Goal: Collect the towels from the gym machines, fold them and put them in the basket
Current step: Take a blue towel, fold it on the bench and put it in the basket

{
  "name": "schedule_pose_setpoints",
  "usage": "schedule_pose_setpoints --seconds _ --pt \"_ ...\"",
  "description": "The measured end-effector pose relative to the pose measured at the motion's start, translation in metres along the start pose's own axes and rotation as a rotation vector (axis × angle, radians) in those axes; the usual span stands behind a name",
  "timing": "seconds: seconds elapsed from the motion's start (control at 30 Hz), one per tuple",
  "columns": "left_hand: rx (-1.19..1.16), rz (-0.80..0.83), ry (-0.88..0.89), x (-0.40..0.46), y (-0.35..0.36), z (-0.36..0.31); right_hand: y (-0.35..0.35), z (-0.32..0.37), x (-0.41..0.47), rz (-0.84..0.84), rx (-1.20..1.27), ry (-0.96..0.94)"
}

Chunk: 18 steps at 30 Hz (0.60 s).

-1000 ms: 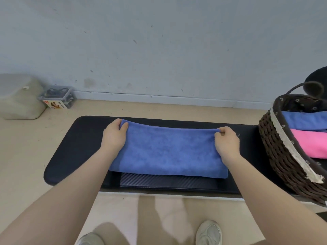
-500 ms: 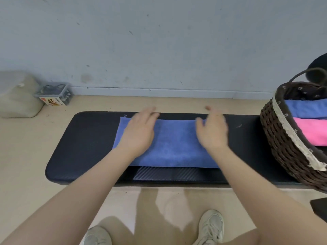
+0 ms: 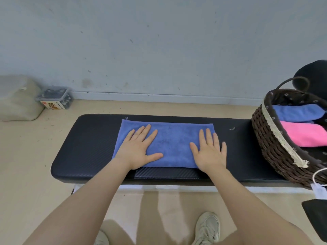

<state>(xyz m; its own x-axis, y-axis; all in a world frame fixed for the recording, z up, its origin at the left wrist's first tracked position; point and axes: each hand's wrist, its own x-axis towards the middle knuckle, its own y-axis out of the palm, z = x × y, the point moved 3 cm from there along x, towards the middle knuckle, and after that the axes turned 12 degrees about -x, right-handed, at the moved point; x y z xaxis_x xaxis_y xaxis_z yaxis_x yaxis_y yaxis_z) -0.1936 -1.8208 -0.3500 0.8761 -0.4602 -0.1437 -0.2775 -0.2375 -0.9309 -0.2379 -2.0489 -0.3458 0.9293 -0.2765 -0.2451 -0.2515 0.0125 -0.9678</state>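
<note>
A blue towel [image 3: 169, 140], folded into a flat rectangle, lies on the black padded bench [image 3: 88, 147]. My left hand [image 3: 139, 149] presses flat on the towel's left part with straight, spread fingers. My right hand [image 3: 208, 151] presses flat on its right end, the outer fingers reaching past the towel's edge onto the bench. A brown wicker basket [image 3: 272, 147] stands on the bench's right end. Inside it lie a folded blue towel [image 3: 297, 112] and a folded pink towel [image 3: 306, 133].
A pale wall runs behind the bench. On the floor at far left sit a beige sack [image 3: 17, 99] and a small plastic box [image 3: 54, 99]. A black object [image 3: 313, 78] rises behind the basket. My shoes [image 3: 207, 228] stand before the bench.
Both hands let go of the towel's far corners after laying the fold down, moved inward, and now press flat on the towel.
</note>
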Motion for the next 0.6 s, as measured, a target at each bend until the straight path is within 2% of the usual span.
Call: schedule_pose_setpoints --seconds 0.13,0.27,0.33,0.47,0.53,0.6 --pt "-0.03 -0.003 -0.046 0.0 -0.003 -0.008 -0.001 -0.023 -0.008 0.039 0.092 0.13" --pt "-0.064 0.019 -0.115 0.0 -0.005 -0.027 -0.016 -0.017 -0.009 -0.077 0.056 0.094" --pt "-0.089 0.046 -0.157 0.005 -0.008 -0.042 -0.028 -0.015 -0.004 -0.061 0.243 0.079" --pt "-0.156 0.093 -0.102 0.018 -0.009 -0.077 -0.039 -0.03 0.009 0.054 0.911 0.328" --pt "-0.253 0.12 -0.096 0.023 -0.009 -0.088 -0.038 -0.036 0.012 0.015 0.928 0.318" --pt "-0.209 0.097 -0.062 0.029 -0.01 -0.093 -0.037 -0.044 0.013 -0.027 0.86 0.282"
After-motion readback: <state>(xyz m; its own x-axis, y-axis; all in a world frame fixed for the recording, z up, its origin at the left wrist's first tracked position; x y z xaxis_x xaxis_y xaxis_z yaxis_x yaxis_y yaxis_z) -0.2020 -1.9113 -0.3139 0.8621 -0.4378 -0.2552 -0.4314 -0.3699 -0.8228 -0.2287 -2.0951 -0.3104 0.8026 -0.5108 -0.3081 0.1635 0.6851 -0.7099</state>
